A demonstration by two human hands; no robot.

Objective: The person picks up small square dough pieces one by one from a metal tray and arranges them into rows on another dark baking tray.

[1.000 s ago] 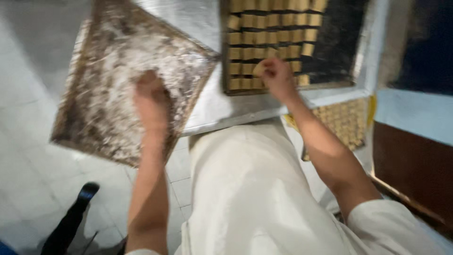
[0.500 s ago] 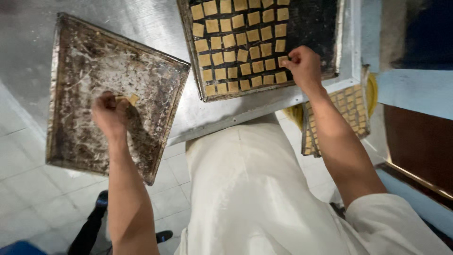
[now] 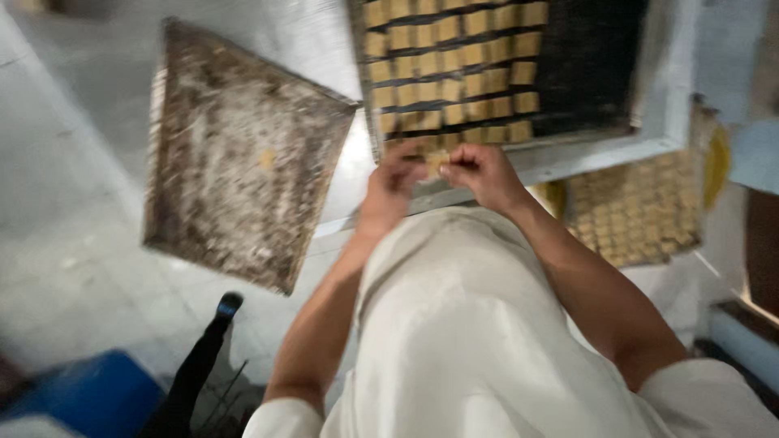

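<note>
An empty crusted baking tray point(image 3: 235, 154) lies at the left of the steel counter point(image 3: 324, 40), then the left hand point(image 3: 389, 188) and right hand point(image 3: 484, 174) meet, fingers pinched together on one small tan biscuit point(image 3: 436, 161) (blurred), just below the dark tray point(image 3: 592, 65) of biscuit rows.

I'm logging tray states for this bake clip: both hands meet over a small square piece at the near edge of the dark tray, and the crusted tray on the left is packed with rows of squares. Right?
Not quite. The head view shows the crusted tray nearly bare, with one small piece at most. The rows of squares fill the dark tray. The left hand and right hand do meet over a small square piece at its near edge.
</note>
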